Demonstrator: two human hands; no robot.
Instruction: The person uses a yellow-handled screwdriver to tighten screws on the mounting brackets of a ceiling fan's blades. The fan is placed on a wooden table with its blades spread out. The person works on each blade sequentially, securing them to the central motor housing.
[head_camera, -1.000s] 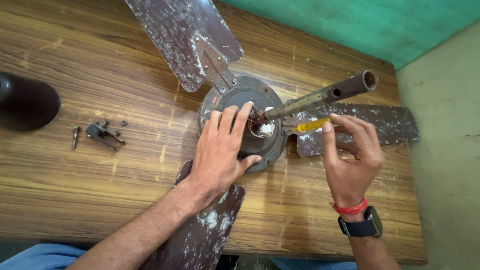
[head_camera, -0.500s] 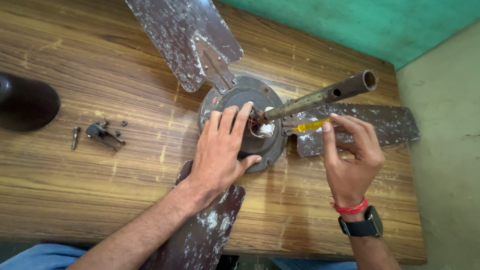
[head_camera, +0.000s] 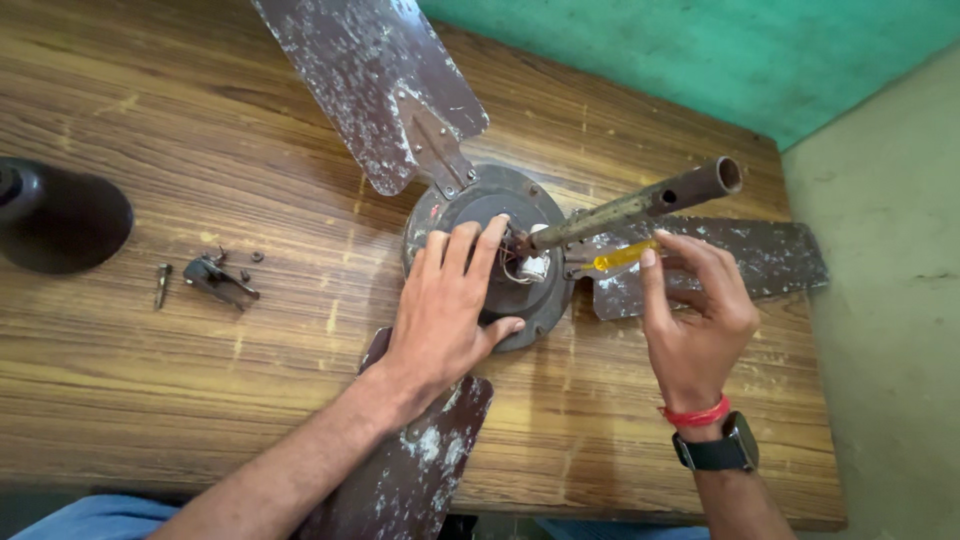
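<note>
1. A ceiling fan (head_camera: 470, 215) is lying on the wooden table (head_camera: 180, 150), its round motor housing facing up near the table's middle.
2. The left hand (head_camera: 445, 310) is resting flat on the motor housing, fingers spread and closing on nothing, fingertips reaching toward the white wiring (head_camera: 533, 265) at the hub.
3. The right hand (head_camera: 695, 310) is pinching a yellow-handled screwdriver (head_camera: 620, 257) between thumb and fingers, its tip pointing at the hub just beside the wiring.
4. A rusty down rod (head_camera: 640, 205) is sticking up from the hub and slanting to the right, above the screwdriver.
5. Three paint-flecked blades are spreading out from the housing: one toward the far edge (head_camera: 370, 80), one to the right (head_camera: 740, 260), one toward the person (head_camera: 420, 470).
6. A dark canopy cup (head_camera: 60, 220) is sitting at the table's left edge, well apart from the fan.
7. A small metal bracket (head_camera: 215, 278) and loose screws (head_camera: 162, 285) are lying between the cup and the housing.
8. The right wrist is wearing a red band (head_camera: 695, 412) and a dark watch (head_camera: 718, 452).
</note>
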